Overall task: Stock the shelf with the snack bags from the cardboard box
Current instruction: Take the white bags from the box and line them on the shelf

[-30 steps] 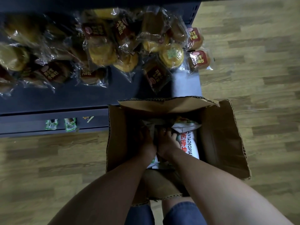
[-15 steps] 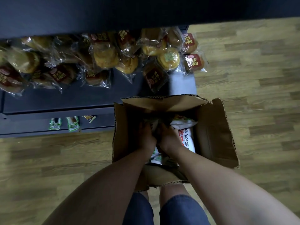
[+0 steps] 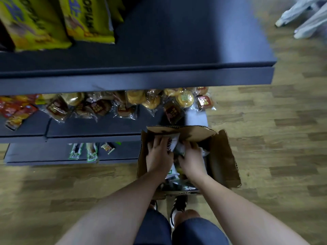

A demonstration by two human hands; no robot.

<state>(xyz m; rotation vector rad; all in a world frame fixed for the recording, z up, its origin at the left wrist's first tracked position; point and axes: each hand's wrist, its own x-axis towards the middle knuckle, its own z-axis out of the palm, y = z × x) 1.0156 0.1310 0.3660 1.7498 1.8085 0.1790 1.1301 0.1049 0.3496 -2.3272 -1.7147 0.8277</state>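
Cardboard box (image 3: 222, 156): one. Hands in box: two, left hand (image 3: 159, 153) and right hand (image 3: 191, 159). Yellow snack bags (image 3: 88, 20) on upper shelf (image 3: 138, 78): two. Green packets (image 3: 76, 151) on bottom tier: two. Wrapped buns (image 3: 134, 101): blurred, uncountable.

Both arms reached forward and down, hands close together.

The left hand (image 3: 159, 154) lay palm-down with fingers curled around a white bag; the right hand (image 3: 192, 159) sat just beside it, fingers bent and gripping too. Forearms were bare, converging from the lower corners, wrists nearly straight.
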